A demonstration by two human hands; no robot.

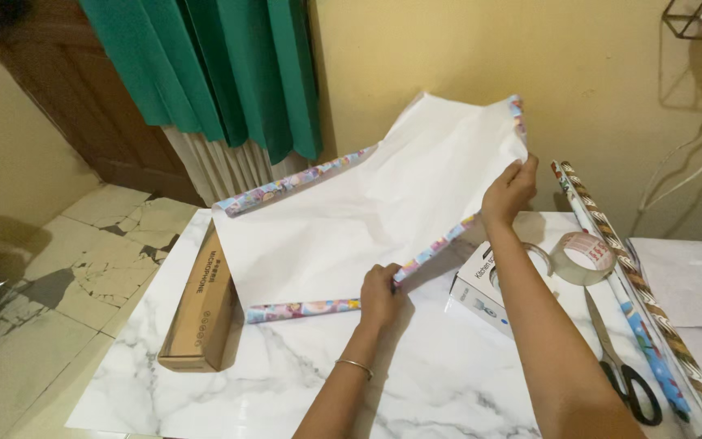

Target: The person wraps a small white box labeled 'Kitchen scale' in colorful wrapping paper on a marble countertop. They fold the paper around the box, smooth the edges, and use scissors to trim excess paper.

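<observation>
wrapping sheet (pixel 351 211): big sheet, white underside up, patterned print showing only at curled edges; lies across the far-middle of the marble table (pixel 229 382), far end lifted and leaning toward the yellow wall.
left hand (pixel 379 294): fingers closed on the sheet's near edge, pinching it where the curled patterned edge bends; thin bracelet on the wrist.
right hand (pixel 511 191): raised above the sheet's right side, fingertips pinching the far right corner, holding it up off the table.
cardboard box (pixel 205 302): long brown box, just left of the sheet, touching or tucked under its left edge, cannot tell which.
white box (pixel 481 291): small printed box just right of the sheet, partly hidden behind the right forearm.
tape roll (pixel 582 257): clear tape, right of the sheet, beside the white box.
scissors (pixel 623 362): black handles, right of the sheet, near side of the tape roll.
wrapping rolls (pixel 652 333): two long rolls, further right of the sheet, beyond the scissors, running diagonally.
curtain (pixel 213 73): green, behind the sheet's far left.
</observation>
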